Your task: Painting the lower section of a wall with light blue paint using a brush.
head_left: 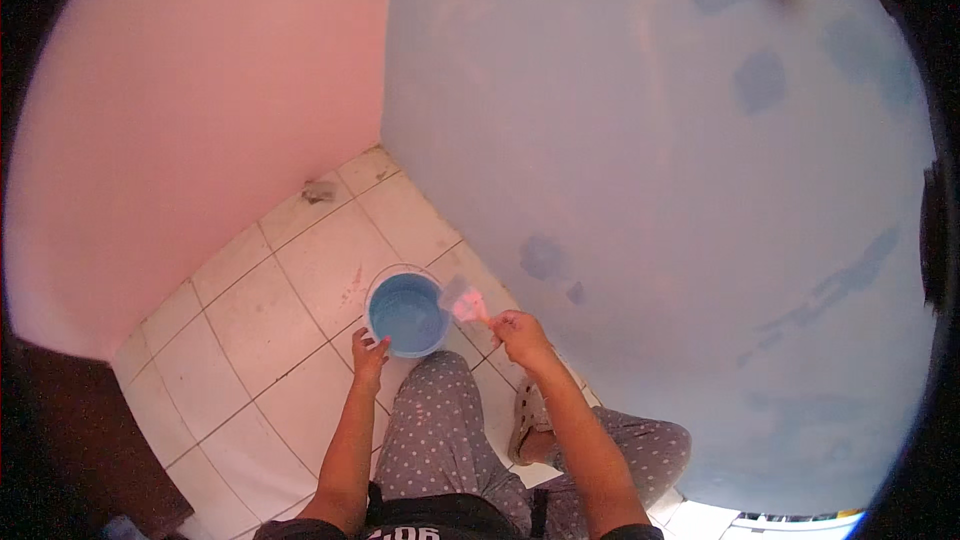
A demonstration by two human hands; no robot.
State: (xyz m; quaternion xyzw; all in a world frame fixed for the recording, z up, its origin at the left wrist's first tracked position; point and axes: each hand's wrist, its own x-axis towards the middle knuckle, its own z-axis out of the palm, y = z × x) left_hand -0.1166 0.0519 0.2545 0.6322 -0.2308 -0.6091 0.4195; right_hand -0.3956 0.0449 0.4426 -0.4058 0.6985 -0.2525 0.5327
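Note:
A white bucket (447, 332) with blue paint (408, 312) inside stands on the tiled floor in front of me. My left hand (370, 352) is at its near left side, fingers and thumb gripping the rim. To the right of the bucket, my right hand (520, 338) is closed round the handle of a paintbrush (468, 304). The brush points left, its pinkish body and greyish bristles close to the bucket's right rim; the bristle end looks blurred.
A pink wall (220, 90) and a blue wall (560, 120) with darker blue patches (545, 256) meet at the corner ahead. A small greyish scrap (318, 191) lies by the pink wall. My bent legs (440, 420) are just behind the bucket, the blue wall close on my right.

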